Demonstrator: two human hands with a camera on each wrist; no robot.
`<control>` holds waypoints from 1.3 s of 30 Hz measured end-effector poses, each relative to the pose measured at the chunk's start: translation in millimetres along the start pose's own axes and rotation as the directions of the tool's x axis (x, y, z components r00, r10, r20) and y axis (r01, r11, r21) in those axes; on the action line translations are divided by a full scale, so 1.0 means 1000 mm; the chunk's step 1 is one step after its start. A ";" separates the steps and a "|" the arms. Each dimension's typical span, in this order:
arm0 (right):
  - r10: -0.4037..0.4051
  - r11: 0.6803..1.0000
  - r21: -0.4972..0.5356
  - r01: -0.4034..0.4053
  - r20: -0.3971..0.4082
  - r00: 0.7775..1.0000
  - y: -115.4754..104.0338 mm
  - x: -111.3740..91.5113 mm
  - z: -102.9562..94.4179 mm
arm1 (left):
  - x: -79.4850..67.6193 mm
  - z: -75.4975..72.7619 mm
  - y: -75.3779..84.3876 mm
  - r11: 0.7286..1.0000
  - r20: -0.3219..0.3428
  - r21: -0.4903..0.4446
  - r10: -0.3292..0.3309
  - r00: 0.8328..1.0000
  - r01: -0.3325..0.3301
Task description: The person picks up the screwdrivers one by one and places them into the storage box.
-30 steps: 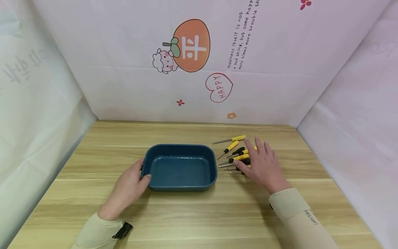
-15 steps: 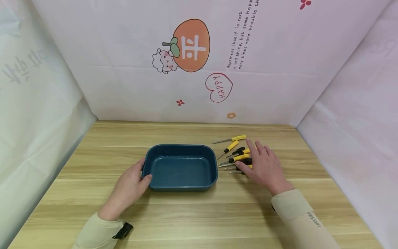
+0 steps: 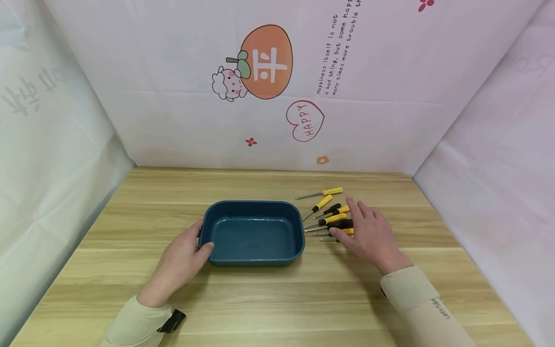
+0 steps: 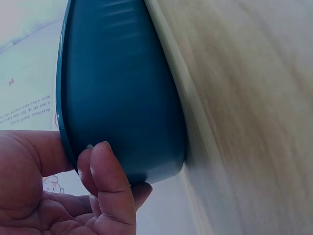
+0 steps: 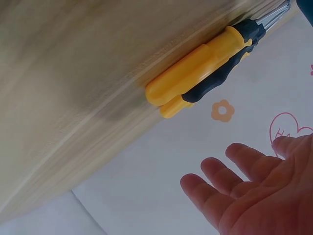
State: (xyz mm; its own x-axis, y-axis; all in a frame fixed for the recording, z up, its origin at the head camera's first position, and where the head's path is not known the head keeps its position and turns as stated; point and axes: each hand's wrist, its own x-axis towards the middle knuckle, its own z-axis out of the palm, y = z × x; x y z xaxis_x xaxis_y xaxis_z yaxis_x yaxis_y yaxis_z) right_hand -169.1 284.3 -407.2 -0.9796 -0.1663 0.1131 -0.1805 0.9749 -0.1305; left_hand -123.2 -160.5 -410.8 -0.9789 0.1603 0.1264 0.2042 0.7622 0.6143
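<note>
My left hand point(image 3: 181, 258) grips the left end of a dark blue plastic box point(image 3: 251, 241), the thumb over its rim and the fingers against the outer wall. In the left wrist view the fingers bend against the wall of the box point(image 4: 117, 88), which stands on the table. Over a group of screwdrivers point(image 3: 333, 219) on the right, my right hand point(image 3: 370, 233) hovers with fingers spread and holds nothing. Yellow and black handles of the screwdrivers point(image 5: 195, 66) show in the right wrist view, apart from the palm. My right hand partly covers some handles.
The box and screwdrivers lie on a wood-grain table point(image 3: 269, 303). Behind it rises a white printed backdrop point(image 3: 173, 120), and white sheets hang at both sides. One yellow screwdriver point(image 3: 331, 191) lies at the far side of the group.
My right hand has shifted slightly to the right and toward me, still spread. The box has slid a little to the right with my left hand on it. The screwdrivers look unmoved.
</note>
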 end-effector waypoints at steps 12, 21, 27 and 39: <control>0.001 1.000 0.023 -0.001 -0.004 1.000 0.001 -0.006 0.001 | 0.000 0.000 0.001 1.000 -0.001 -0.009 0.002 1.000 -0.002; 0.024 0.999 0.025 -0.025 0.019 1.000 0.003 -0.010 0.001 | 0.000 0.001 0.000 1.000 -0.008 -0.005 0.000 1.000 0.000; 0.029 0.999 0.038 -0.030 0.034 0.999 0.008 -0.011 0.002 | 0.001 0.000 0.001 1.000 0.005 -0.008 -0.017 1.000 0.017; 0.000 1.000 0.031 -0.001 0.018 1.000 0.013 -0.014 0.002 | 0.001 0.000 -0.001 0.999 0.007 -0.020 -0.037 0.999 0.037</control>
State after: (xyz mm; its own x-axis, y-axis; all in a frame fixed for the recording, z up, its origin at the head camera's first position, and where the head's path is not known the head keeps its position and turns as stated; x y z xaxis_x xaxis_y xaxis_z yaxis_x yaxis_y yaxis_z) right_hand -157.8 298.6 -412.5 -0.9810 -0.1687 0.0954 -0.1825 0.9700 -0.1607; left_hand -124.1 -161.1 -411.8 -0.9858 0.1367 0.0979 0.1677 0.7552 0.6337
